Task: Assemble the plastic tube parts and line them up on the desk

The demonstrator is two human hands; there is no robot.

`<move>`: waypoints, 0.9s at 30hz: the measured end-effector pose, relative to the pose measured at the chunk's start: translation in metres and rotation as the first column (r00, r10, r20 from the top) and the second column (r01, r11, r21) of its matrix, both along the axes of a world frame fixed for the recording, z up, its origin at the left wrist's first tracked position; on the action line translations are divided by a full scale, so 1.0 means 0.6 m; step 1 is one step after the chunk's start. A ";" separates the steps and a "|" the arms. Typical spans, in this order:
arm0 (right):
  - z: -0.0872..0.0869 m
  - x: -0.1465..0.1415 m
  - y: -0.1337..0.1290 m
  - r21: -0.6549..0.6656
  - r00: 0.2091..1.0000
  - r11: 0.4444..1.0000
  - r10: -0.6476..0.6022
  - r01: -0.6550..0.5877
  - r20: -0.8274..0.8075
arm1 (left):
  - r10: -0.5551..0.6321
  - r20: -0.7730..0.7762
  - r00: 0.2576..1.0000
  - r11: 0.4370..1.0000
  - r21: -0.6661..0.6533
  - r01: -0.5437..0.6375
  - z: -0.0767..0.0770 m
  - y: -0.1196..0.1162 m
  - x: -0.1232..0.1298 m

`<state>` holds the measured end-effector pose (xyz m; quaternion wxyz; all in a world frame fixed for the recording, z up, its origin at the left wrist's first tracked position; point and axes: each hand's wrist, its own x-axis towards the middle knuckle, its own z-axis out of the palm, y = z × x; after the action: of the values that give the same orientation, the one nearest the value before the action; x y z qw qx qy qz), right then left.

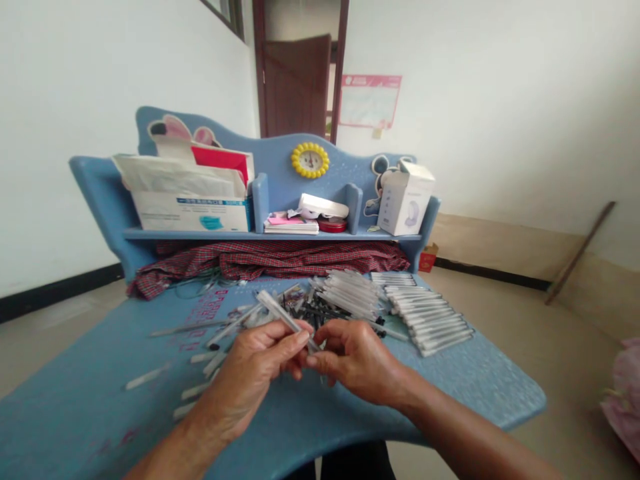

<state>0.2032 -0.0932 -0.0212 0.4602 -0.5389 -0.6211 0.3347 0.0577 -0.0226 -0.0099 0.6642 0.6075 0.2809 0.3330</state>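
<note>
My left hand [270, 350] is closed around a clear pen barrel [280, 312], which slants up and to the left between thumb and fingers. At the barrel's lower end, the curled fingers of my right hand [357, 357] pinch it; any small part inside them is hidden. Just beyond both hands lies a jumble of small black pen parts [320, 313]. Behind it is a heap of clear pen barrels [353, 293]. Several pens [433, 320] lie side by side in a row to the right. Short whitish tubes [193, 391] are scattered beside my left wrist.
The blue desk [480, 380] has a raised shelf along its back. On that shelf stand a mask box [193, 212], a stack of papers [291, 227], a red tin [332, 227] and a white box [406, 200]. Checked cloth [280, 259] is bunched beneath it.
</note>
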 end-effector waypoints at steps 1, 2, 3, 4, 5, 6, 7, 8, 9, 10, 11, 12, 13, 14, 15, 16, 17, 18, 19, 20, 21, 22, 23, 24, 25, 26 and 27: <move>0.004 -0.001 -0.005 0.021 0.997 1.000 -0.007 0.006 0.075 | -0.001 -0.021 1.000 1.000 0.023 0.002 -0.001 0.000 0.000; 0.010 0.001 -0.010 0.038 0.988 0.999 -0.011 0.005 0.151 | -0.003 -0.042 0.999 0.999 0.044 0.005 -0.001 -0.001 0.000; 0.017 0.006 -0.015 0.051 0.972 0.999 -0.016 0.005 0.233 | -0.012 -0.061 0.998 0.998 0.057 0.015 0.000 -0.002 -0.001; 0.026 0.016 -0.019 0.061 0.946 0.998 -0.023 0.003 0.324 | -0.023 -0.078 0.997 0.998 0.061 0.028 0.001 -0.003 -0.001; 0.035 0.032 -0.022 0.065 0.905 0.998 -0.039 0.013 0.424 | -0.033 -0.088 0.996 0.998 0.057 0.038 0.002 -0.005 -0.001; 0.045 0.055 -0.024 0.081 0.845 0.996 -0.084 0.049 0.528 | -0.042 -0.094 0.995 0.998 0.046 0.046 0.004 -0.007 -0.002; 0.054 0.084 -0.025 0.099 0.767 0.992 -0.124 0.079 0.629 | -0.047 -0.100 0.994 0.998 0.033 0.051 0.005 -0.009 -0.002; 0.062 0.118 -0.025 0.111 0.678 0.987 -0.159 0.114 0.718 | -0.050 -0.107 0.993 0.998 0.021 0.052 0.007 -0.010 -0.002; 0.068 0.157 -0.023 0.117 0.579 0.980 -0.189 0.160 0.793 | -0.053 -0.116 0.992 0.998 0.011 0.054 0.009 -0.012 -0.002; 0.073 0.199 -0.021 0.122 0.479 0.969 -0.213 0.215 0.852 | -0.060 -0.125 0.990 0.998 0.004 0.061 0.010 -0.013 -0.002; 0.075 0.241 -0.019 0.123 0.379 0.951 -0.229 0.282 0.896 | -0.072 -0.137 0.988 0.997 -0.001 0.073 0.011 -0.014 -0.002; 0.076 0.281 -0.018 0.100 0.296 0.937 -0.206 0.335 0.933 | -0.085 -0.149 0.985 0.996 -0.005 0.085 0.012 -0.014 -0.002; 0.076 0.318 -0.016 0.070 0.227 0.925 -0.165 0.374 0.960 | -0.098 -0.160 0.982 0.995 -0.010 0.098 0.012 -0.014 -0.002; 0.074 0.350 -0.015 0.054 0.209 0.919 -0.146 0.390 0.967 | -0.113 -0.172 0.979 0.994 -0.013 0.112 0.012 -0.014 -0.002; 0.071 0.377 -0.015 0.040 0.205 0.918 -0.131 0.394 0.970 | -0.123 -0.184 0.975 0.992 -0.016 0.122 0.012 -0.014 -0.002; 0.068 0.398 -0.014 0.027 0.202 0.918 -0.116 0.395 0.972 | -0.127 -0.192 0.973 0.992 -0.018 0.126 0.012 -0.013 -0.002; 0.064 0.414 -0.013 0.017 0.206 0.920 -0.106 0.393 0.973 | -0.129 -0.198 0.972 0.992 -0.019 0.127 0.011 -0.012 -0.002; 0.060 0.426 -0.012 0.009 0.212 0.922 -0.098 0.388 0.972 | -0.131 -0.203 0.970 0.991 -0.019 0.130 0.010 -0.011 -0.002; 0.056 0.435 -0.010 0.001 0.219 0.924 -0.092 0.382 0.971 | -0.131 -0.207 0.970 0.991 -0.018 0.130 0.010 -0.010 -0.001; 0.053 0.442 -0.008 -0.003 0.228 0.927 -0.089 0.376 0.970 | -0.128 -0.212 0.969 0.992 -0.016 0.128 0.009 -0.010 -0.001; 0.050 0.447 -0.005 -0.005 0.236 0.929 -0.089 0.371 0.968 | -0.128 -0.218 0.968 0.992 -0.014 0.128 0.008 -0.009 -0.001; 0.047 0.451 -0.003 -0.005 0.244 0.930 -0.090 0.366 0.966 | -0.133 -0.226 0.965 0.991 -0.014 0.134 0.007 -0.009 -0.001; 0.045 0.454 0.000 -0.004 0.250 0.932 -0.093 0.362 0.964 | -0.139 -0.235 0.962 0.990 -0.014 0.140 0.006 -0.009 -0.001; 0.043 0.457 0.002 -0.003 0.257 0.935 -0.094 0.356 0.962 | -0.142 -0.242 0.960 0.990 -0.014 0.143 0.006 -0.009 -0.001; 0.041 0.459 0.004 -0.003 0.263 0.938 -0.095 0.347 0.960 | -0.145 -0.247 0.958 0.989 -0.014 0.146 0.006 -0.009 -0.001; 0.038 0.460 0.005 -0.004 0.271 0.942 -0.093 0.337 0.958 | -0.146 -0.248 0.958 0.989 -0.015 0.147 0.005 -0.009 0.000; 0.036 0.461 0.006 -0.006 0.278 0.946 -0.090 0.325 0.956 | -0.142 -0.246 0.959 0.990 -0.014 0.143 0.005 -0.009 0.000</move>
<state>0.4798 -0.0894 0.0004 -0.0095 -0.7509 -0.6586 -0.0484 0.0576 -0.0279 -0.0068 0.6452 0.6641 0.3160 0.2069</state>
